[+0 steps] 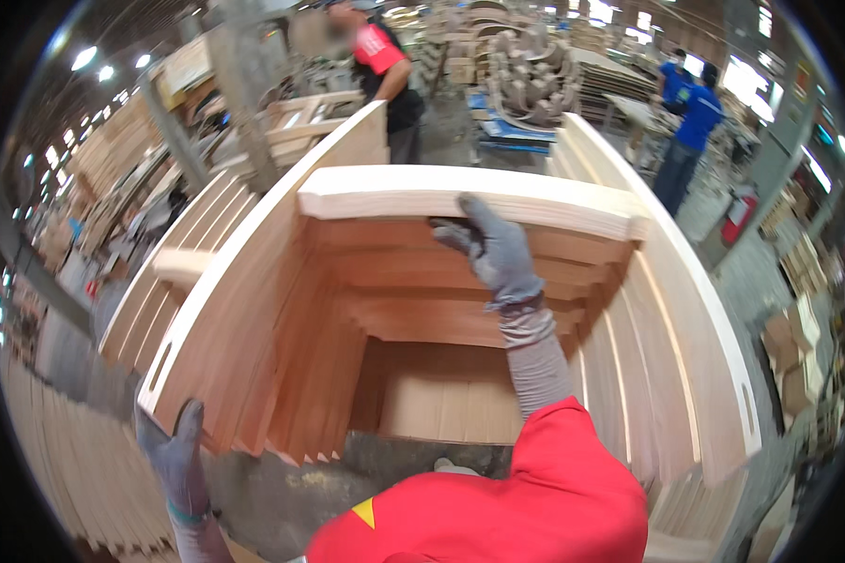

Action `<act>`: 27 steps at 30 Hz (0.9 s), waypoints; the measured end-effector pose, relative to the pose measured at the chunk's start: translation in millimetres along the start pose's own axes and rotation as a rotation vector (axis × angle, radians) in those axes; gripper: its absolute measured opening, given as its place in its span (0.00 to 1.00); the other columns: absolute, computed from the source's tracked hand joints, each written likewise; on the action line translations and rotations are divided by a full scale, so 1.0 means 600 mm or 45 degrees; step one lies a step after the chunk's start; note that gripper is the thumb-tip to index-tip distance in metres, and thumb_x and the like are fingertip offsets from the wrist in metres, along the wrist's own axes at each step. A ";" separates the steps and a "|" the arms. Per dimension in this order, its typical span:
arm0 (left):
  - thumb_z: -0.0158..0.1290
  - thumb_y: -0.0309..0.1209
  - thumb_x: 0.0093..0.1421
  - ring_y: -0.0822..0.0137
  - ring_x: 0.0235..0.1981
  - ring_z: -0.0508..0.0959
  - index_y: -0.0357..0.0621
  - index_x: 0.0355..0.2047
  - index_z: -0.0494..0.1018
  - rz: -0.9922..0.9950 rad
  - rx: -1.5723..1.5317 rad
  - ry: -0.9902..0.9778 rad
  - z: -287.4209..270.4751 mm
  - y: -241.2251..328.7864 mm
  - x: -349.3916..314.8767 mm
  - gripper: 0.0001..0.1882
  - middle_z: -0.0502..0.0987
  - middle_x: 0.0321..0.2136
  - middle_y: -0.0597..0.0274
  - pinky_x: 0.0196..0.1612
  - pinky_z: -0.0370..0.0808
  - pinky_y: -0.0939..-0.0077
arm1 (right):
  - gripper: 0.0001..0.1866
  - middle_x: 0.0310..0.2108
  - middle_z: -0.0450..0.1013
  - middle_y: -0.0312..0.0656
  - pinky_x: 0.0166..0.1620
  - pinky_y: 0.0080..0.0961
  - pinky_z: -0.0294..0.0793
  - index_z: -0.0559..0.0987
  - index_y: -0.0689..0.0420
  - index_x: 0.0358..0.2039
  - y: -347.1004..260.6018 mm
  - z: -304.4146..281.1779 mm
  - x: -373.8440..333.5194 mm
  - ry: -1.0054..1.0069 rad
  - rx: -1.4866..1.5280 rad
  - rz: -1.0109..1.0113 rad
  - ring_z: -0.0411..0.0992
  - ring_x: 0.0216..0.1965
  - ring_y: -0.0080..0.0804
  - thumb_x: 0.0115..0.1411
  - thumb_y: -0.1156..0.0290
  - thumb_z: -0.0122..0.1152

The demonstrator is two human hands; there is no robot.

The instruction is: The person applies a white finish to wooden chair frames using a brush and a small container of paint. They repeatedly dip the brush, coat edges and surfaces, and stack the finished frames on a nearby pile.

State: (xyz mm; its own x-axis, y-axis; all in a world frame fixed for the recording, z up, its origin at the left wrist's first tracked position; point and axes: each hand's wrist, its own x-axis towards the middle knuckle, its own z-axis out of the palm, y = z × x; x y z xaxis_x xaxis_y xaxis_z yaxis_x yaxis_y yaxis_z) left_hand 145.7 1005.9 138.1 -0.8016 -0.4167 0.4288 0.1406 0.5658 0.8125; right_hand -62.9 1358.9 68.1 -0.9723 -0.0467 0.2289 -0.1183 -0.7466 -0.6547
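Observation:
Pale wooden frames, each with two long side boards joined by a crosspiece, are stacked in front of me. My right hand, in a grey glove, grips the crosspiece of the top wooden frame, its thumb over the upper edge and its fingers on the underside. At the near end of that frame's left side board, by a narrow slot, my left hand is closed round the edge, thumb on the inner face. Part of its fingers is hidden behind the board. The right side board has neither hand on it.
Another stack of slatted wooden parts stands at the left, with more boards low at the left. A person in a red and black shirt is beyond the frames. Two people in blue stand far right, near a red fire extinguisher.

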 end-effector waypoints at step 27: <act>0.51 0.19 0.55 0.68 0.45 0.74 0.33 0.48 0.66 -0.376 -0.092 0.393 -0.431 -0.256 -0.107 0.19 0.74 0.42 0.54 0.48 0.70 0.78 | 0.14 0.33 0.76 0.48 0.40 0.24 0.72 0.76 0.64 0.40 0.274 0.265 -0.356 -1.092 -1.150 1.008 0.74 0.36 0.31 0.52 0.73 0.60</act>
State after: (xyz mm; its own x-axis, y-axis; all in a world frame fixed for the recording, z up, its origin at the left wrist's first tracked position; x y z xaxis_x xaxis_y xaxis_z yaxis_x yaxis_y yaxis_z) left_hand 325.9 761.7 88.2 -0.6038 -0.7525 0.2632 -0.0195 0.3440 0.9388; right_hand 157.3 1140.7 26.1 -0.4664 -0.8459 -0.2586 -0.0206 0.3027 -0.9529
